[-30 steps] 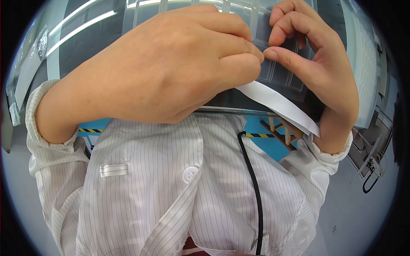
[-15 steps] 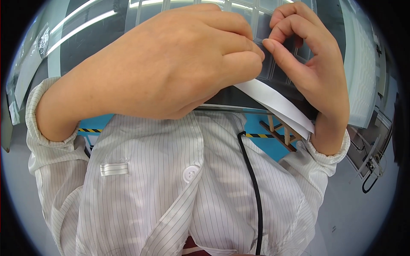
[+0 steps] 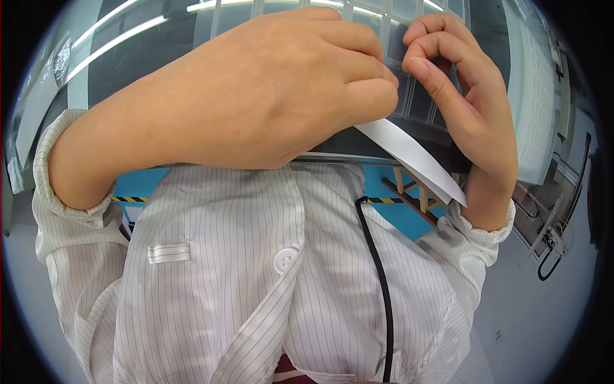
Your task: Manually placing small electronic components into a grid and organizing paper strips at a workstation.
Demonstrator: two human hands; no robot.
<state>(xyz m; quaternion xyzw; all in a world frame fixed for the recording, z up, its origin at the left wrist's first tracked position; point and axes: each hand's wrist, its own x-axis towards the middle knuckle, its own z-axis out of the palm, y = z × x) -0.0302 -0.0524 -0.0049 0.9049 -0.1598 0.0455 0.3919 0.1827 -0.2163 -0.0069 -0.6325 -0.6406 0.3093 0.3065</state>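
Observation:
My left hand (image 3: 281,89) is closed, its fingers curled over above the dark tabletop (image 3: 332,142). From beneath its fingers a white paper strip (image 3: 412,153) runs down toward my right wrist, and the held end is hidden. Just to the right, my right hand (image 3: 464,83) has its thumb bent against its curled index finger. Anything between those fingertips is too small or hidden to make out. Behind both hands lies a clear plastic tray (image 3: 385,27) divided into rectangular compartments, partly covered by them.
At the right stands a stack of pale, ribbed translucent sheets (image 3: 540,96). Clear plastic wrapping (image 3: 62,61) lies at the far left. Below the table's front edge are a wooden frame (image 3: 409,185) and yellow-and-black floor tape (image 3: 131,199). A metal fixture with a black hose (image 3: 548,262) is at the lower right.
My right thumb has drawn back slightly from my left fingers, so the gap between the hands is a little wider. The paper strip's lower end has shifted slightly left.

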